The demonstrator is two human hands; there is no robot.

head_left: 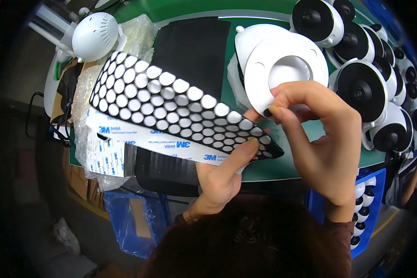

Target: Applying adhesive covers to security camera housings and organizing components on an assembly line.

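My left hand (220,178) grips the right end of a black sheet (158,106) patterned with rows of round white openings. The thumb lies on top and the fingers are partly hidden behind. A strip of white printed backing (139,138) shows along the sheet's lower edge. Between thumb and forefinger, my right hand (329,134) pinches a small black round pad (267,112). The pad is just over the lower edge of a white round base (259,67), which has a wide recess and shallow round dimples. I cannot tell whether pad and base touch.
Several white cameras with black round fronts (360,90) crowd the right side. Blue bins (120,217) stand below the green table (273,172). Another white device (95,37) sits at upper left beside bubble wrap (139,39). Black sheets (190,51) lie behind.
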